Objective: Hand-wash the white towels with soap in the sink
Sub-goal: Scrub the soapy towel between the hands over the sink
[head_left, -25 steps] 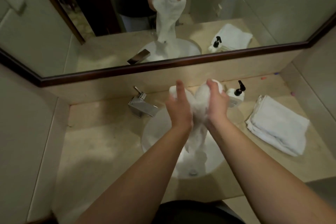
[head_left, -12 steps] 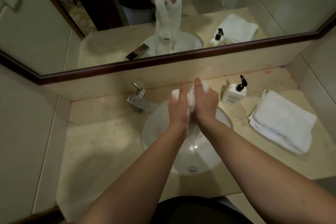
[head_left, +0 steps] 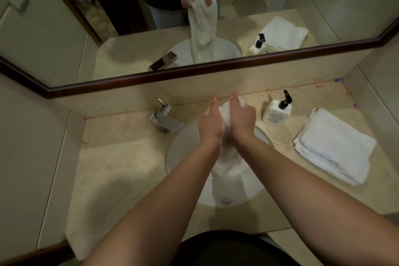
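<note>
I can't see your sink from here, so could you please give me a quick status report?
Both hands, left and right, grip one white towel over the sink. Folded towels wait beside the soap bottle. Nothing in the way.

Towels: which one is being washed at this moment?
The bunched towel gripped between the left hand and right hand over the sink; the folded towels lie untouched on the counter.
</note>
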Demonstrator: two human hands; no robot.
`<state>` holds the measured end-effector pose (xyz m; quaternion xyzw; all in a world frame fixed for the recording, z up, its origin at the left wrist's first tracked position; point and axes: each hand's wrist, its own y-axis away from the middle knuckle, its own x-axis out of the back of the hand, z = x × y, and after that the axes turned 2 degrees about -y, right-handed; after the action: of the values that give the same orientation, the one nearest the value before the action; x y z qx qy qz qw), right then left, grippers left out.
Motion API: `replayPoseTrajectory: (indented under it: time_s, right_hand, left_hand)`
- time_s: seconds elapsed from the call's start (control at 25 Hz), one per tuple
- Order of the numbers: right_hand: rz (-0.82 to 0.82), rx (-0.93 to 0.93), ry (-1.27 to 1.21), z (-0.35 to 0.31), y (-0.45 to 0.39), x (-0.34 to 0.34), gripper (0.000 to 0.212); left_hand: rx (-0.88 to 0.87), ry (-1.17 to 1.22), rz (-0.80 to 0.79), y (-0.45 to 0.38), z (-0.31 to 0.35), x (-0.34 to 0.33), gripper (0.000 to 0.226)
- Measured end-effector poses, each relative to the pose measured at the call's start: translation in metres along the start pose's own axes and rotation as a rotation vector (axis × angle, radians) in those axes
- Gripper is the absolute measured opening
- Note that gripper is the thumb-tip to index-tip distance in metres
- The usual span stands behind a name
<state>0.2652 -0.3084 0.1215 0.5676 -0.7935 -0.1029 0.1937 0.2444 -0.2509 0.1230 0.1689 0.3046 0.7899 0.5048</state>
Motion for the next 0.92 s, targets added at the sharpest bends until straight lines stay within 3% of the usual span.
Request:
replayPoseTrajectory:
  time_s: [0.16,0.36,0.48,0.56,0.76,0.84,0.92]
  right_hand:
    - [-0.150,0.091,0.095,0.016,0.036,0.006,0.044]
    - [-0.004,-0.036,0.002,0.008,-0.004,0.011,0.044]
    - [-0.135,0.017,0.017,0.019,0.018,0.009,0.043]
    - [-0.224,0.061,0.084,0.025,0.035,0.011,0.044]
    - [-0.003,-0.021,-0.023,0.008,-0.007,0.010,0.047]
    - [-0.052,0.023,-0.005,0.008,-0.001,0.003,0.047]
    - [-0.164,0.060,0.035,0.013,0.020,0.001,0.048]
  left_hand:
    - [0.037,0.057,0.112,-0.012,0.001,0.004,0.053]
    - [0.005,-0.109,-0.088,-0.004,-0.023,-0.002,0.088]
    - [0.052,-0.007,0.035,-0.017,-0.013,0.001,0.076]
    - [0.134,0.065,0.055,-0.020,-0.009,0.005,0.079]
    - [0.009,-0.102,-0.110,-0.002,-0.015,-0.001,0.080]
    - [0.037,0.007,-0.033,-0.009,-0.002,-0.003,0.088]
    - [0.099,0.134,0.033,-0.019,0.011,0.000,0.079]
